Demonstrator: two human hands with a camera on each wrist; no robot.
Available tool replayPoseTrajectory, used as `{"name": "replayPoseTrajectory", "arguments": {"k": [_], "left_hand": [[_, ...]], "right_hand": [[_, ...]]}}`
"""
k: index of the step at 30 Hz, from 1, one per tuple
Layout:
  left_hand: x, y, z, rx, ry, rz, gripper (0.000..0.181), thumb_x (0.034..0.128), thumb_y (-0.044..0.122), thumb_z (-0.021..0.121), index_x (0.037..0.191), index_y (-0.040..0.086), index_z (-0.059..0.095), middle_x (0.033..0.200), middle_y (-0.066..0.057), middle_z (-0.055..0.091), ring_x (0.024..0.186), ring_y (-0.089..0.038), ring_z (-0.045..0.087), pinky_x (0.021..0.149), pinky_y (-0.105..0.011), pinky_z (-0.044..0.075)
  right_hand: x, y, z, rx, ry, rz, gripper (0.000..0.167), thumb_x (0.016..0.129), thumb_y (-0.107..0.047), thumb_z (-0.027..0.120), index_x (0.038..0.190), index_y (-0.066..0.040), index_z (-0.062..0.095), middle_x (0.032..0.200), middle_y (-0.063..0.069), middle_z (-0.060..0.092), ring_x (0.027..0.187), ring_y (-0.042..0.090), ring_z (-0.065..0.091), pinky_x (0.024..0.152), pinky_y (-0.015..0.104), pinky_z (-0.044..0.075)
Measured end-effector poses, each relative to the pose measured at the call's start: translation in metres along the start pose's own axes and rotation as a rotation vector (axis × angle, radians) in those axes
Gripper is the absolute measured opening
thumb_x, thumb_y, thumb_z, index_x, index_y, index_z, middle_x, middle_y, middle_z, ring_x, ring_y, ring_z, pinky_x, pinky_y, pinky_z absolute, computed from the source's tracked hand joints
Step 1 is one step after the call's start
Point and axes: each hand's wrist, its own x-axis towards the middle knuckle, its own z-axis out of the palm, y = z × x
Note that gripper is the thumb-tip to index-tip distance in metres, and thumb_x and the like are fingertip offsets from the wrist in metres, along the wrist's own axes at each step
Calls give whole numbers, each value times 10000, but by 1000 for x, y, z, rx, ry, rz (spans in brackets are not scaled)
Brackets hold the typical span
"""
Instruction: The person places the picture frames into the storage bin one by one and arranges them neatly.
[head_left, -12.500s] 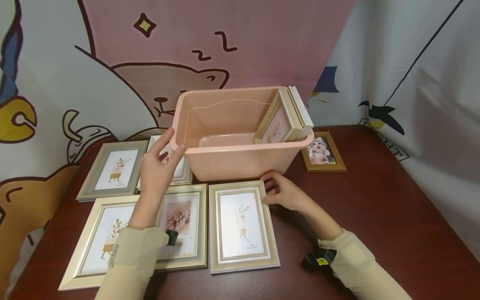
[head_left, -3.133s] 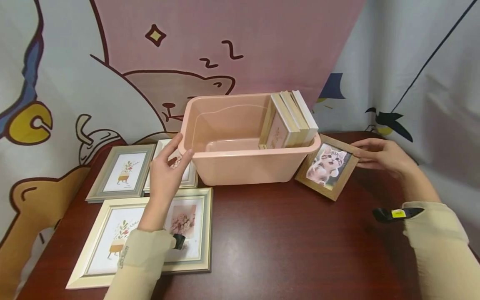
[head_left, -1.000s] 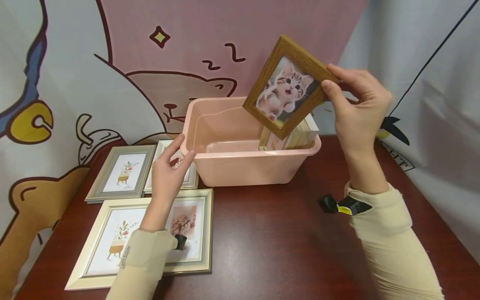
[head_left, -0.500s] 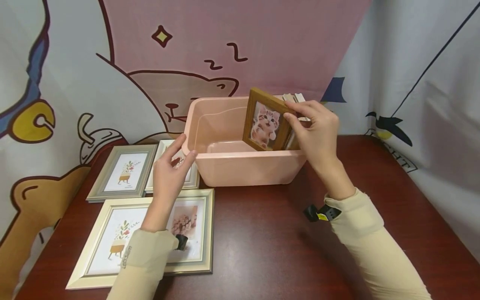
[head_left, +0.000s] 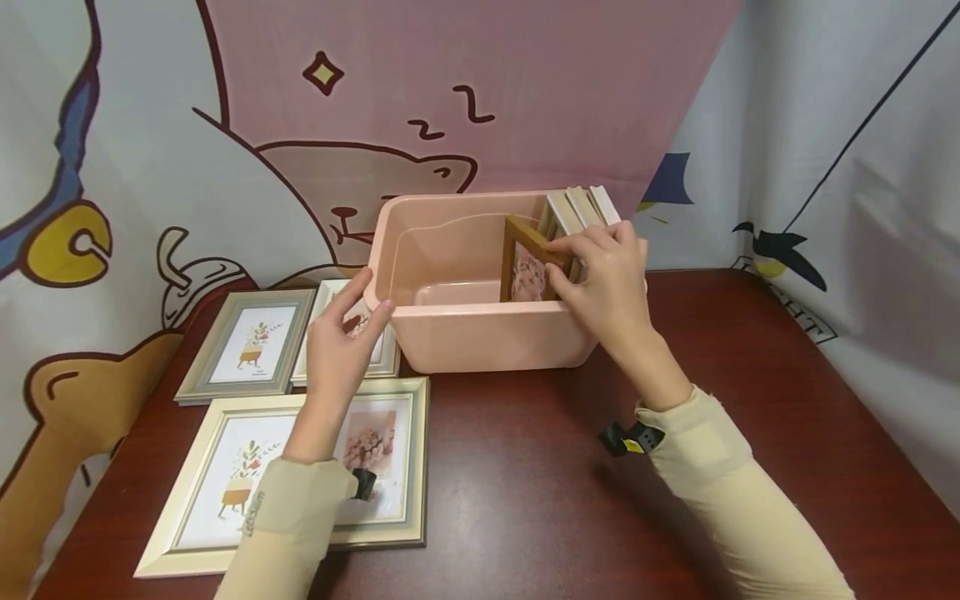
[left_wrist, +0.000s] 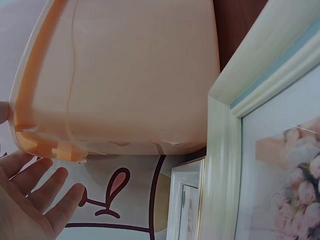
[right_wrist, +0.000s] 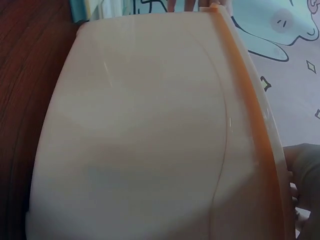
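Observation:
My right hand [head_left: 611, 283] pinches the top edge of a small brown wooden picture frame [head_left: 507, 262] with a kitten photo. That frame stands tilted inside the pink plastic bin [head_left: 487, 337], its lower part hidden by the front wall. Just right of it, several pale picture frames [head_left: 566, 212] stand on edge in the bin, partly behind my right hand. My left hand [head_left: 333, 350] holds the bin's front left corner, thumb at the front rim and fingers at the left side. In the left wrist view the left fingers [left_wrist: 37, 185] reach along the bin's outside.
Left of the bin lie a grey-green picture frame [head_left: 197, 367] and a white picture frame [head_left: 389, 367]. Nearer, a large cream picture frame [head_left: 168, 562] lies beside a flower picture frame [head_left: 416, 467], partly under my left forearm. All rest on the dark red table [head_left: 525, 483]. A printed curtain [head_left: 540, 92] hangs behind.
My right hand has picked the kitten picture frame up from the table right of the bin, lifted it over the rim and lowered it inside. The left hand stays at its corner.

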Motion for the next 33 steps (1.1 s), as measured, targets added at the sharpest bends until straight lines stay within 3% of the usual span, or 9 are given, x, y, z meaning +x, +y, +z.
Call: {"name": "replayPoseTrajectory", "arguments": {"k": [7, 20, 26, 33], "left_hand": [[1, 1, 0, -9, 2, -4, 539, 940, 297, 693, 1443, 175, 543, 1505, 17, 523, 1378, -209, 513, 1068, -474, 509], [1, 0, -1, -16, 2, 1, 535, 937, 286, 697, 1438, 169, 548, 1502, 18, 527, 1373, -207, 518, 1065, -466, 513], [1, 0, -1, -15, 9, 1, 534, 935, 282, 700, 1435, 168, 551, 1499, 12, 530, 1369, -209, 522, 1062, -461, 516], [0, -1, -1, -11, 2, -4, 538, 936, 293, 699, 1438, 171, 548, 1504, 14, 524, 1371, -205, 520, 1066, -461, 513]], "right_hand": [[3, 1, 2, -83, -72, -28, 196, 804, -181, 749, 988, -116, 774, 885, 80, 676, 984, 364, 464, 866, 594, 305], [12, -9, -6, -235, -264, 19, 108, 837, -157, 699, 870, -126, 797, 880, 68, 760, 1015, 364, 446, 941, 640, 278], [13, -10, -7, -282, -274, -8, 139, 846, -116, 665, 813, -125, 800, 873, 49, 754, 1006, 371, 444, 949, 657, 269], [3, -7, -9, -168, -203, 3, 76, 847, -127, 704, 859, -126, 779, 883, 65, 750, 1031, 362, 468, 968, 646, 263]]}}
